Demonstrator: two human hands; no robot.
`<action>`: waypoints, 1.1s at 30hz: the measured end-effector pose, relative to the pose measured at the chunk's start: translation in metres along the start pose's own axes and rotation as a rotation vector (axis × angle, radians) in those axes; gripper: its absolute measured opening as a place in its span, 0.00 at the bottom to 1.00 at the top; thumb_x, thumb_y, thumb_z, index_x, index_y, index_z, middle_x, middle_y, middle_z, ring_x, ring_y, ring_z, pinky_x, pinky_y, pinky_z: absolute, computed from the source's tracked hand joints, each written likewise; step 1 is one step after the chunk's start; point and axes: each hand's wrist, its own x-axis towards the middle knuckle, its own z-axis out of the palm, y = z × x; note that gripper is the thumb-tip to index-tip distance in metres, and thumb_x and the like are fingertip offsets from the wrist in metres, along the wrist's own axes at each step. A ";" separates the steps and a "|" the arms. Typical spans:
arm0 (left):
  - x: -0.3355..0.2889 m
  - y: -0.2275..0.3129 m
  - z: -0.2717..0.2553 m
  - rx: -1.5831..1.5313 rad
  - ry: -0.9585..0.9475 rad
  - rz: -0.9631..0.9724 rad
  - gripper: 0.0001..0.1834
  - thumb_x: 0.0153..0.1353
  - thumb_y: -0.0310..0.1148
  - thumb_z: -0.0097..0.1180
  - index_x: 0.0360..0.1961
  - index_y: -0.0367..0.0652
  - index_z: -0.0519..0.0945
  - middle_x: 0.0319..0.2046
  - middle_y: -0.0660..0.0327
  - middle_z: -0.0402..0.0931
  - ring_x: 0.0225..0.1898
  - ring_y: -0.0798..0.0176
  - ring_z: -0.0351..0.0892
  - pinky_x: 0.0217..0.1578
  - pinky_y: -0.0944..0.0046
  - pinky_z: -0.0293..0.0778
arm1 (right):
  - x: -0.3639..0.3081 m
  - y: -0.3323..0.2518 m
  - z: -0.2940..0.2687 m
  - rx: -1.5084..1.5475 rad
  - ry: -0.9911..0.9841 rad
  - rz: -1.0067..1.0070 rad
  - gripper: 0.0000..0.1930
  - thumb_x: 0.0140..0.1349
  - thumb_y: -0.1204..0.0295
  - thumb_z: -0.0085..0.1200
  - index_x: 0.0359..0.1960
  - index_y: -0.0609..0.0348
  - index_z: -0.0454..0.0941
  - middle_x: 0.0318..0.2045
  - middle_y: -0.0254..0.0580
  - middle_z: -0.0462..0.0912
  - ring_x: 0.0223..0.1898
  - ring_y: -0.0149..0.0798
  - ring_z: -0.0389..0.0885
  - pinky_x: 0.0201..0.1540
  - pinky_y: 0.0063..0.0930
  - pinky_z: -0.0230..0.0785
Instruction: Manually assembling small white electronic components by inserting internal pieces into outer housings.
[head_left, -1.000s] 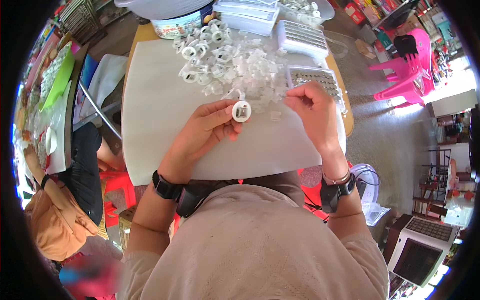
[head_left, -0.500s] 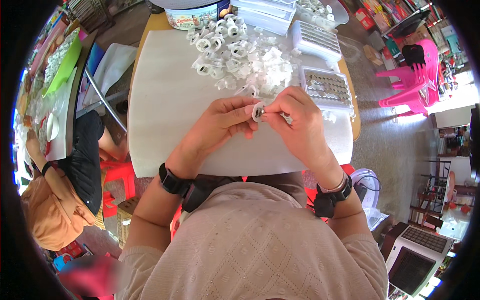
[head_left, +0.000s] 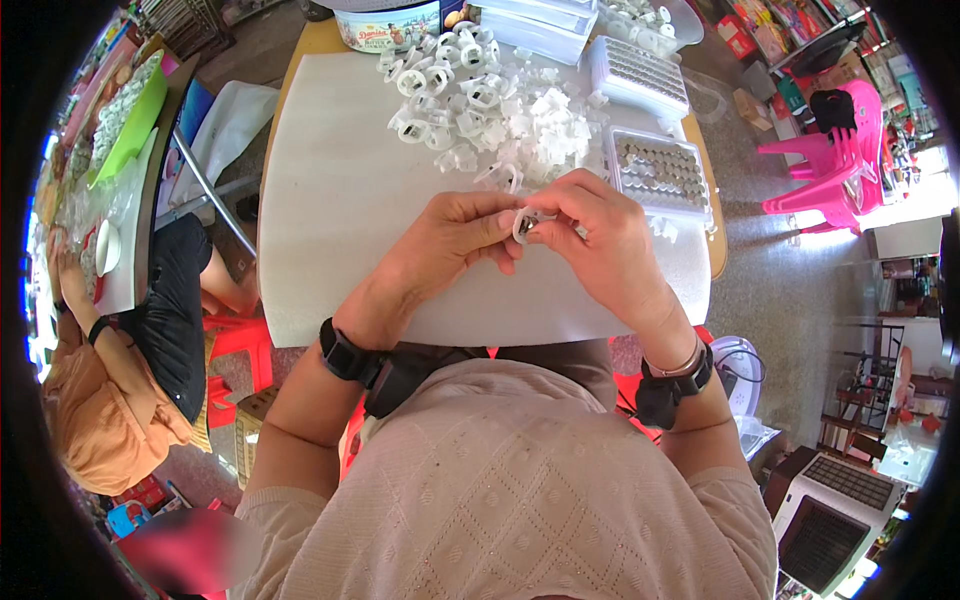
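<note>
Over the near middle of the white-covered table [head_left: 330, 220], I hold a small white round plastic part [head_left: 521, 228] with a dark piece inside it. My left hand [head_left: 445, 242] is closed, pinching the part's left side between thumb and fingers. On its other side, the thumb and fingertips of my right hand [head_left: 605, 235] press at the opening. Whether those fingertips also grip something smaller is hidden. Just beyond my hands lies a heap of white round parts [head_left: 440, 85], several with dark pieces in them, beside a pile of small translucent white pieces [head_left: 555, 125].
Right of the piles sits a clear tray of small round metallic pieces [head_left: 660, 178], with a white ridged tray [head_left: 640, 78] behind it. A printed tub [head_left: 385, 30] and clear boxes [head_left: 535, 25] line the back. At left, another person [head_left: 120, 380] sits by a green basin [head_left: 130, 115].
My right fingers have shifted slightly over the white part, and the part has turned a little. Both hands stay close together. The whole view has moved slightly.
</note>
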 end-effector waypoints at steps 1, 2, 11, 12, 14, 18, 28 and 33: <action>0.000 0.000 0.000 0.011 -0.012 0.000 0.18 0.66 0.34 0.51 0.50 0.31 0.75 0.35 0.61 0.76 0.33 0.69 0.75 0.34 0.68 0.76 | 0.000 0.001 -0.001 0.011 -0.016 -0.001 0.07 0.50 0.80 0.58 0.32 0.61 0.77 0.28 0.43 0.76 0.30 0.45 0.78 0.31 0.33 0.70; 0.001 0.000 -0.001 0.010 -0.011 -0.002 0.18 0.66 0.34 0.51 0.50 0.31 0.75 0.35 0.61 0.76 0.33 0.69 0.75 0.34 0.68 0.76 | 0.001 0.001 -0.001 0.012 -0.017 0.000 0.07 0.50 0.80 0.58 0.32 0.61 0.77 0.28 0.43 0.76 0.30 0.45 0.78 0.31 0.33 0.70; 0.001 -0.001 -0.006 0.000 -0.048 -0.028 0.18 0.65 0.34 0.51 0.50 0.30 0.74 0.36 0.59 0.77 0.34 0.68 0.77 0.35 0.67 0.77 | -0.001 0.005 0.001 0.029 -0.043 -0.016 0.06 0.49 0.80 0.59 0.29 0.61 0.77 0.26 0.42 0.76 0.28 0.44 0.77 0.29 0.32 0.69; 0.001 0.000 -0.005 -0.006 -0.043 -0.037 0.19 0.65 0.35 0.52 0.50 0.30 0.74 0.36 0.61 0.77 0.33 0.69 0.77 0.33 0.68 0.77 | -0.001 0.007 0.001 0.065 -0.058 0.013 0.06 0.49 0.80 0.59 0.29 0.61 0.77 0.25 0.42 0.75 0.27 0.44 0.76 0.29 0.31 0.68; 0.001 0.000 -0.004 -0.012 -0.037 -0.048 0.19 0.64 0.35 0.53 0.50 0.31 0.74 0.36 0.62 0.77 0.32 0.71 0.76 0.32 0.70 0.77 | 0.000 0.009 0.002 0.101 -0.073 0.043 0.05 0.50 0.80 0.59 0.29 0.61 0.77 0.25 0.43 0.75 0.27 0.43 0.76 0.29 0.31 0.68; 0.001 0.001 -0.004 0.009 -0.037 -0.048 0.19 0.65 0.36 0.52 0.50 0.31 0.74 0.36 0.62 0.77 0.32 0.71 0.76 0.32 0.70 0.77 | 0.000 0.012 0.003 0.037 -0.067 0.007 0.06 0.51 0.79 0.59 0.31 0.62 0.77 0.26 0.40 0.77 0.27 0.37 0.77 0.29 0.27 0.67; 0.003 0.000 -0.006 -0.115 0.007 -0.067 0.19 0.66 0.34 0.50 0.53 0.32 0.72 0.37 0.61 0.76 0.32 0.71 0.77 0.32 0.71 0.78 | 0.002 0.017 0.000 0.385 -0.140 0.306 0.06 0.59 0.79 0.55 0.38 0.63 0.78 0.32 0.32 0.80 0.34 0.24 0.75 0.37 0.19 0.68; 0.003 -0.001 -0.011 -0.132 -0.018 -0.064 0.18 0.66 0.33 0.49 0.52 0.31 0.72 0.38 0.59 0.77 0.34 0.69 0.78 0.35 0.69 0.78 | 0.003 0.015 0.000 0.345 -0.152 0.304 0.07 0.59 0.80 0.53 0.39 0.63 0.78 0.32 0.32 0.80 0.36 0.25 0.76 0.40 0.21 0.69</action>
